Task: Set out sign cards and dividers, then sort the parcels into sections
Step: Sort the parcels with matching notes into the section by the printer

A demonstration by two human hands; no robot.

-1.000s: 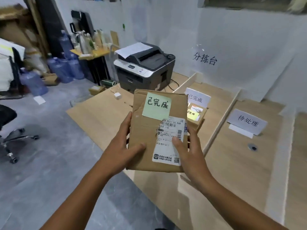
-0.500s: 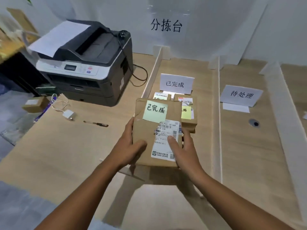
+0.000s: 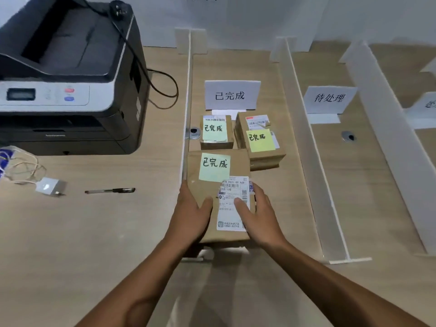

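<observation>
I hold a brown cardboard parcel [image 3: 207, 192] with a green sticky note and a white shipping label. My left hand [image 3: 192, 214] grips its left side and my right hand [image 3: 258, 214] its right side, thumbs on top. It hangs low over the front of the section marked by the white sign card 已完成 [image 3: 232, 95]. Two smaller parcels lie there: one with a green note [image 3: 215, 132] and one with a yellow note [image 3: 260, 141]. White dividers [image 3: 306, 128] bound the section. A second sign card 待处理 [image 3: 329, 99] stands in the section to the right.
A printer [image 3: 68, 76] with a trailing cable fills the table's far left. A pen [image 3: 109, 190] and a white charger with coiled cable [image 3: 49, 186] lie on the wooden table [image 3: 94, 232]. Another divider [image 3: 387, 128] and a part-seen card [image 3: 427, 103] stand at far right.
The view swung from the room down onto the table. Both hands carried the parcel forward and lower, into the front of the 已完成 section behind the two smaller parcels.
</observation>
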